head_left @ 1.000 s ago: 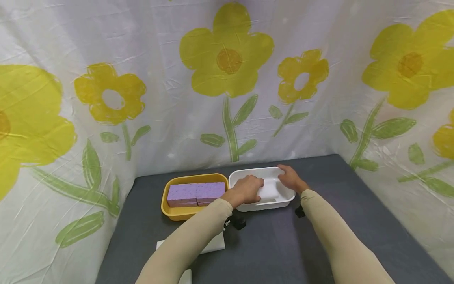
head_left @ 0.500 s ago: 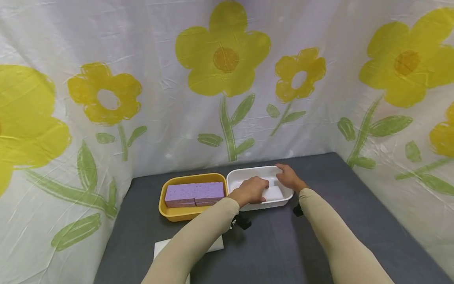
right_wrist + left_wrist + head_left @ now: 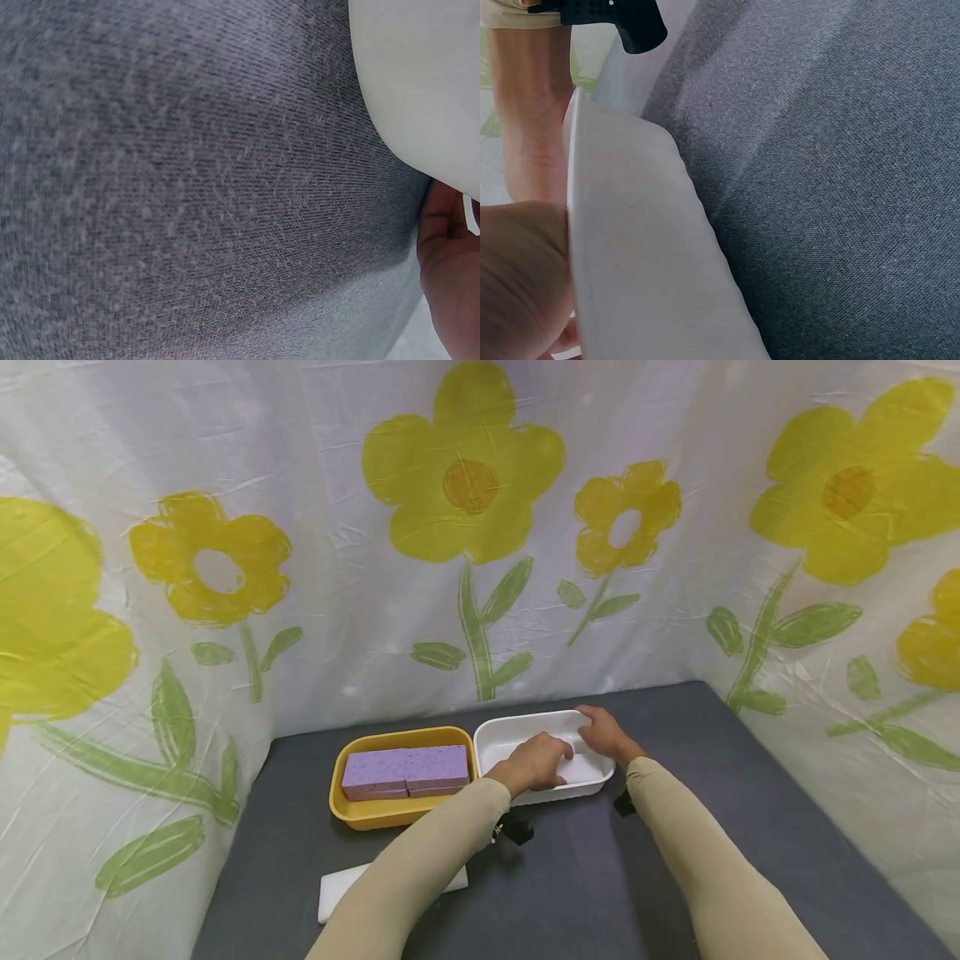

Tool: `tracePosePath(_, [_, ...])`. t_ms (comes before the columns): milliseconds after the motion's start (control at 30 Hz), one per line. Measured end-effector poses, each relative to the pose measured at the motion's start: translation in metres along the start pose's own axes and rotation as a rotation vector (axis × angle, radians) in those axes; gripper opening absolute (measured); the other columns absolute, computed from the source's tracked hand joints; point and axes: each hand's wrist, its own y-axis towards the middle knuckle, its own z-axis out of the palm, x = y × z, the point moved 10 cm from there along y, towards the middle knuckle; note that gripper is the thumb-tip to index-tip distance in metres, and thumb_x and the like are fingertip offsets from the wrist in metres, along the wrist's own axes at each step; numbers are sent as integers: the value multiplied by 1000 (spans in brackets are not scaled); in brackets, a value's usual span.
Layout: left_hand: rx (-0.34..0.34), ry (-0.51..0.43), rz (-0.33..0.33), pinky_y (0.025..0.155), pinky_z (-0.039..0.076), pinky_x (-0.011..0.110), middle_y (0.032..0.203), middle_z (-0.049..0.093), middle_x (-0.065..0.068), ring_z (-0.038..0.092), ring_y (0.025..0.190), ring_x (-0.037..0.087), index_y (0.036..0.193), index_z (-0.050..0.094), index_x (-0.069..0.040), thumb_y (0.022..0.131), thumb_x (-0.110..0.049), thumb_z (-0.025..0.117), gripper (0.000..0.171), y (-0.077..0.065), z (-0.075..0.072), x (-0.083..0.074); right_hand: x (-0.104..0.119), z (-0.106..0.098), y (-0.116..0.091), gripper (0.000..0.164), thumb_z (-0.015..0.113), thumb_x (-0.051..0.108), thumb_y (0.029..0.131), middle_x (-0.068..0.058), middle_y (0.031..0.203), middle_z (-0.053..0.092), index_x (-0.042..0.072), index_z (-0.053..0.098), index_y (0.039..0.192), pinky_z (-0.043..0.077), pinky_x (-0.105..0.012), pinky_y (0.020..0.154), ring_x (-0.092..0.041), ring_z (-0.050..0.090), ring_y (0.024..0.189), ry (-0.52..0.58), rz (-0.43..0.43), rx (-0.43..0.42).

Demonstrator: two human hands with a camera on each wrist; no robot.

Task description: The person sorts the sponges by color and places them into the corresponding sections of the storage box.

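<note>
A white plastic tray [image 3: 517,727] stands at the back of the dark table. My left hand [image 3: 534,762] reaches over its near rim, thumb and fingers curved down around a flat white block [image 3: 583,768] on the tray's floor. Its palm partly hides that block, and the left wrist view shows this hand behind the white wall. My right hand [image 3: 602,734] grips the far right corner of the tray, its fingers [image 3: 442,214] under the outside of the rim in the right wrist view.
Left of the white tray, almost touching it, stands a yellow tray [image 3: 352,814] holding purple sponges [image 3: 405,770]. A white slab [image 3: 341,887] lies nearer on the dark tabletop [image 3: 570,893], partly under my left sleeve. A flowered curtain [image 3: 360,668] borders the table's back and sides.
My left hand has shifted right inside the white tray, and the white block there has slid right with it. The right hand keeps its hold on the corner. The whole view has drifted slightly.
</note>
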Motion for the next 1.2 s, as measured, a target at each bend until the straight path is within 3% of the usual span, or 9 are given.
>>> tracePosePath(100, [-5, -29, 1, 93, 59, 41, 124, 79, -2, 69, 114, 19, 128, 79, -22, 89, -31, 93, 42, -8, -9, -3, 0, 0, 0, 47, 50, -3, 99, -30, 136, 69, -9, 61, 145, 53, -55, 104, -41, 66, 117, 3, -1, -5])
tracePosePath(300, [12, -33, -43, 102, 59, 38, 141, 75, 0, 67, 130, 20, 144, 72, -20, 93, -33, 90, 56, -28, -28, -11, -3, 2, 2, 48, 50, -3, 100, -31, 138, 68, -9, 60, 146, 53, -57, 105, -42, 66, 120, 5, 4, -1])
tracePosePath(667, [4, -7, -26, 93, 61, 46, 136, 75, 3, 69, 124, 21, 145, 70, -18, 90, -38, 91, 62, -25, -27, 5, -8, 3, 5, 50, 50, -1, 102, -33, 148, 62, -9, 55, 151, 48, -59, 114, -46, 61, 133, -6, 23, 7])
tracePosePath(867, [18, 12, -32, 99, 61, 42, 140, 74, 4, 68, 130, 21, 150, 66, -16, 95, -38, 87, 63, -44, -47, 4, -4, 2, 3, 54, 49, -2, 100, -36, 154, 55, -13, 51, 153, 43, -62, 121, -50, 54, 144, -13, 24, 4])
tracePosePath(1200, [14, 62, -9, 98, 60, 41, 136, 75, 5, 70, 126, 24, 145, 69, -13, 96, -36, 86, 56, -73, -86, 12, -3, 3, 0, 53, 48, -2, 102, -37, 157, 52, -14, 49, 154, 39, -62, 124, -52, 49, 149, -4, 26, 13])
